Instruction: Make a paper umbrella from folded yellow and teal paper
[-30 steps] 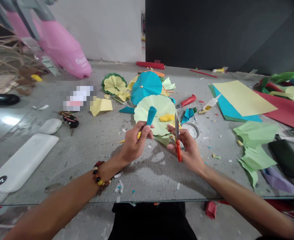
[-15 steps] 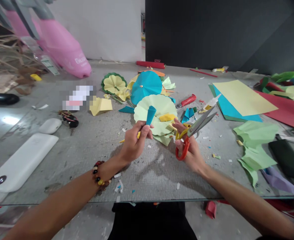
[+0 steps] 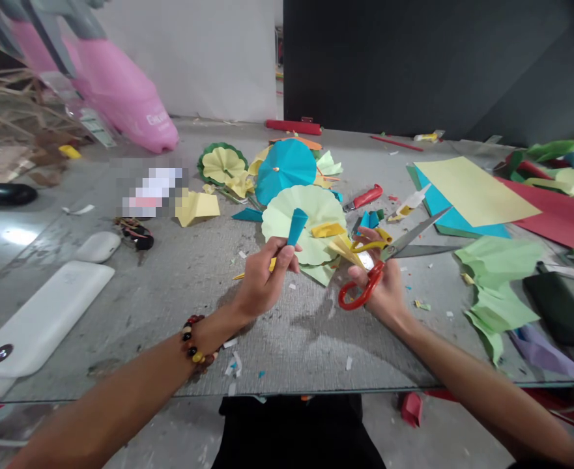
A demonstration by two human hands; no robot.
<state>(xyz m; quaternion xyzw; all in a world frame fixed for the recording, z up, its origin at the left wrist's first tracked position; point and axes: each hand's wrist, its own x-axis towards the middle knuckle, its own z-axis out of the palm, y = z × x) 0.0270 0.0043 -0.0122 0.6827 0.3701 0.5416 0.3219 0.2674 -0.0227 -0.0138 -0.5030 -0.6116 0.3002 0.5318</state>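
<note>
Between the thumb and fingers of my left hand (image 3: 268, 277) is a narrow folded piece of blue paper (image 3: 297, 226), pointing up. My right hand (image 3: 387, 290) has a pair of scissors (image 3: 375, 273) on it, with one red and one yellow handle. The blades are spread and point to the right, away from the blue paper. Behind my hands lies a pale green scalloped paper disc (image 3: 279, 212), with a yellow folded scrap (image 3: 328, 230) on top. Past it a blue pleated paper disc (image 3: 291, 166) stands tilted.
A red-handled cutter (image 3: 365, 197) and a glue bottle (image 3: 410, 203) lie behind my right hand. Coloured sheets (image 3: 477, 189) and crumpled green paper (image 3: 502, 286) are on the right. A white power bank (image 3: 47, 316) and pink spray bottle (image 3: 120, 91) are at left.
The scissors have swung round in my right hand, from pointing up and right to pointing more to the right, and their blades are wider apart. My left hand holds almost still.
</note>
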